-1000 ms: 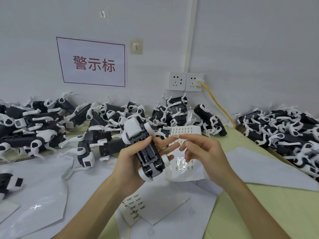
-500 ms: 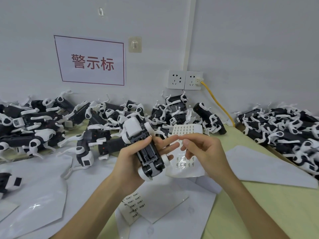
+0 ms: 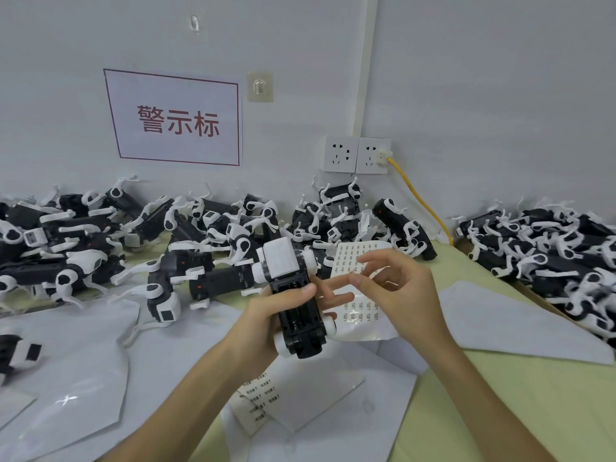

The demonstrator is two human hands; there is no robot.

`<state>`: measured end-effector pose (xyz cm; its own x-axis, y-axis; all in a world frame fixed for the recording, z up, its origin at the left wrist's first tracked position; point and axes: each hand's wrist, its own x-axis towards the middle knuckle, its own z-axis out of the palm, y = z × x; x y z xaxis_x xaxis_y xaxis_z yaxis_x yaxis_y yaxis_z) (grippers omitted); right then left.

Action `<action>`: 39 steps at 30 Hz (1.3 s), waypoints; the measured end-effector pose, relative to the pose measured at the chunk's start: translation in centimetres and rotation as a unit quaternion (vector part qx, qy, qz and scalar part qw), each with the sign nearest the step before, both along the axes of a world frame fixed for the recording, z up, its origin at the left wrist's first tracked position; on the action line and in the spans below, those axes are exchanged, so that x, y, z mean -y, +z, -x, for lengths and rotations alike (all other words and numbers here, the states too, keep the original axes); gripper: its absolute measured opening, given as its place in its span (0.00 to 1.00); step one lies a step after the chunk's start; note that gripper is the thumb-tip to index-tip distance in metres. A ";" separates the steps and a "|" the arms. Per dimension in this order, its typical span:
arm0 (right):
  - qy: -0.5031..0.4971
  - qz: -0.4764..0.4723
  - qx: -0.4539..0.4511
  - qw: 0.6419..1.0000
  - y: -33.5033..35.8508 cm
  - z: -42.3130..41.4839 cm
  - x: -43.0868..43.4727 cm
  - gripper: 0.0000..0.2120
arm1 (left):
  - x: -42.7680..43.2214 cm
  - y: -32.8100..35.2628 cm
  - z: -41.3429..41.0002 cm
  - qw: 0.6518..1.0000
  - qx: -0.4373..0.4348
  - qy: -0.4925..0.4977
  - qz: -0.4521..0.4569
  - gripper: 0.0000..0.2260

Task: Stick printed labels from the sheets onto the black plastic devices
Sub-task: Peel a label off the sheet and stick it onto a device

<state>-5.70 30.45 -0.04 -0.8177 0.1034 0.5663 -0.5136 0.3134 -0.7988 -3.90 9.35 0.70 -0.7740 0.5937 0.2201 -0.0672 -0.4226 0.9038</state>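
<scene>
One blocky black device (image 3: 300,316) in left hand (image 3: 263,320); glossy label sheet (image 3: 346,260).

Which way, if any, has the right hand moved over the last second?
Yes, slightly. The right hand has risen a little toward the wall sockets, and its fingers have uncurled and spread over the label sheet.

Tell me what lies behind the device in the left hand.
A label sheet, printed rows showing right of the device. Its left edge is hidden by the device and the left hand; the right hand covers its middle.
</scene>
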 end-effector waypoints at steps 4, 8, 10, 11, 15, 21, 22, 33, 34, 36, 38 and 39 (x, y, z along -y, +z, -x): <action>-0.011 -0.032 -0.025 0.999 -0.2 -0.1 0.2 0.07 | 0.0 -0.3 0.1 1.000 -0.007 0.010 0.012 0.11; -0.002 -0.025 -0.022 0.999 -0.1 -0.2 0.1 0.06 | 0.0 -0.7 0.5 0.999 -0.021 0.035 0.020 0.09; 0.007 -0.024 -0.017 1.000 -0.1 -0.2 0.1 0.06 | 0.0 -0.8 0.6 0.998 -0.029 0.041 0.022 0.09; 0.011 -0.028 -0.014 0.999 -0.1 -0.1 0.1 0.07 | 0.0 -0.9 0.7 0.998 -0.030 0.042 0.025 0.09; 0.022 -0.061 -0.033 0.997 -0.2 -0.4 0.2 0.08 | 0.0 -1.2 1.0 0.997 -0.012 0.071 0.025 0.12; 0.077 -0.035 -0.051 0.995 1.2 -1.2 1.0 0.18 | 0.1 -0.7 1.5 0.988 0.081 0.119 -0.060 0.29; 0.099 -0.070 -0.044 0.992 1.5 -1.3 1.4 0.26 | 0.2 -0.6 1.6 0.985 0.089 0.127 -0.074 0.30; 0.085 -0.112 -0.047 0.989 0.4 1.0 8.1 0.46 | 1.6 -0.6 2.9 0.968 0.127 0.120 -0.180 0.27; 0.080 -0.090 -0.051 0.991 0.2 1.2 7.9 0.45 | 1.6 -0.6 3.0 0.973 0.114 0.148 -0.132 0.28; 0.065 -0.050 -0.059 0.995 0.0 1.2 7.3 0.44 | 1.5 -0.6 3.0 0.971 0.102 0.214 -0.010 0.28; 0.039 -0.001 -0.066 0.997 0.0 1.2 6.5 0.41 | 1.1 -0.9 2.7 0.964 0.094 0.238 0.079 0.25; 0.023 0.023 -0.068 0.997 0.1 1.3 6.1 0.40 | 0.9 -1.0 2.6 0.960 0.096 0.245 0.100 0.23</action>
<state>-7.04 24.32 0.07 -0.7377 0.0952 0.6684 -0.6319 0.2513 -0.7332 -6.54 8.42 -0.31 -0.9859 0.1634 -0.0352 -0.0785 -0.2664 0.9607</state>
